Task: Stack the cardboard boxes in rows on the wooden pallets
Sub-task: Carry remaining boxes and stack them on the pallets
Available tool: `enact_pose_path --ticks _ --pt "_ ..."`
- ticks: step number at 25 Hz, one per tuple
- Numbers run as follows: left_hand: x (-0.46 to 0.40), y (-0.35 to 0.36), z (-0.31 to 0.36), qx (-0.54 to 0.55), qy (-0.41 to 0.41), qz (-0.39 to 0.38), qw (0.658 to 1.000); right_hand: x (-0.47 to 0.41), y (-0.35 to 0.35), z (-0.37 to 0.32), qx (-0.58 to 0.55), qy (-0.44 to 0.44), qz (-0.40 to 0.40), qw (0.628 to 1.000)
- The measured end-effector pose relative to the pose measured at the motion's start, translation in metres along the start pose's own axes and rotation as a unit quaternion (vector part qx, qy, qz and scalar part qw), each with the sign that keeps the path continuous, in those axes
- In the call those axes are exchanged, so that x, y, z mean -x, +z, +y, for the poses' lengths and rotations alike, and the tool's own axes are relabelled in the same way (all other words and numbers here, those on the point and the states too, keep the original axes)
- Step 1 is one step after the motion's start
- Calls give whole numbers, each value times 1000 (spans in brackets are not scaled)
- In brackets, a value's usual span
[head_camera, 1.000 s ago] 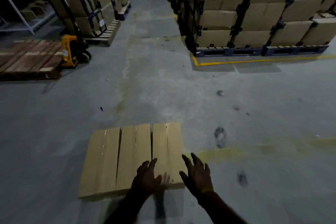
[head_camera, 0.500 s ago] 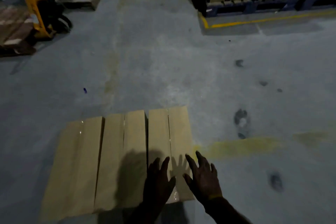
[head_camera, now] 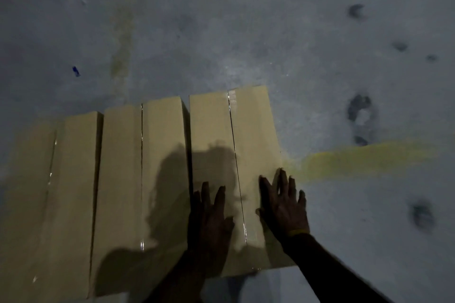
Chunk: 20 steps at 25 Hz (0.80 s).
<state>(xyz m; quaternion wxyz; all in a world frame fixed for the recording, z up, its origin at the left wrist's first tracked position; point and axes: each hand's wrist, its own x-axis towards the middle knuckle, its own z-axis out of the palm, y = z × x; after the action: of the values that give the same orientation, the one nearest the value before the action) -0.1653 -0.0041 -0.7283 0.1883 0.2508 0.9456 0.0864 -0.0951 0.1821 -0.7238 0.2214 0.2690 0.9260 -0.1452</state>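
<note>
Rightmost box [head_camera: 248, 155] lying w/ long axis pointing away; left hand [head_camera: 211, 214] & right hand [head_camera: 285, 206] reaching over near end, fingers spread, gripping nothing.

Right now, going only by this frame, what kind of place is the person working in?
Probably a warehouse or storage floor. Three taped cardboard boxes lie side by side on a bare, stained concrete floor, and a worn yellow painted line crosses it. Both hands reach over the rightmost box.

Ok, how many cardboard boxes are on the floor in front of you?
3, side by side: the left box runs partly out of view, the middle box, and the right box under the left hand and right hand.
</note>
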Motion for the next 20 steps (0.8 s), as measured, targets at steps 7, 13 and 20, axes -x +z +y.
enact_pose_path --ticks 7,13,20 --pt "-7 12 4 18 -31 34 999 -3 15 29 -83 31 -10 996" --pt "-10 7 24 48 -49 64 996 14 20 31 -269 76 41 959" --pt "26 -27 70 56 -34 123 990 65 -20 37 -208 124 130 962"
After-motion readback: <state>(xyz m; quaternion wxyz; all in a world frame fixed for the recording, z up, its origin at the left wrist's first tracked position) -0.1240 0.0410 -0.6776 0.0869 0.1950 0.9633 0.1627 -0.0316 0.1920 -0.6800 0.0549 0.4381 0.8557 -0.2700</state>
